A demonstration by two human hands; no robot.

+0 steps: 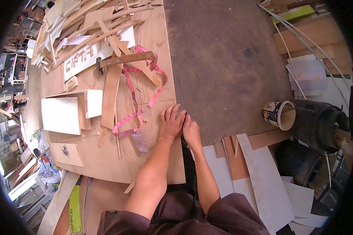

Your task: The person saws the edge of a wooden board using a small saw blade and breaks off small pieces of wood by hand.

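My left hand [171,122] lies on the wooden sheet of the table [159,164] near its right edge, fingers spread. Beside it, just past that edge, my right hand [191,132] is closed, its fingertips touching the left hand. Whatever the right hand pinches is hidden; only a small dark spot shows between the hands. A pink tape measure [159,91] loops over the sheet just beyond the left hand. Farther up, a hammer [125,58] with a wooden handle rests across thin wood strips [113,92].
Wood offcuts [86,29] pile up at the table's far end. A small white-faced box [62,115] and a thin board with nails [66,154] sit on the left. Beyond the right edge are the concrete floor [223,66], a bucket [279,114], a black container [313,124] and loose panels [266,180].
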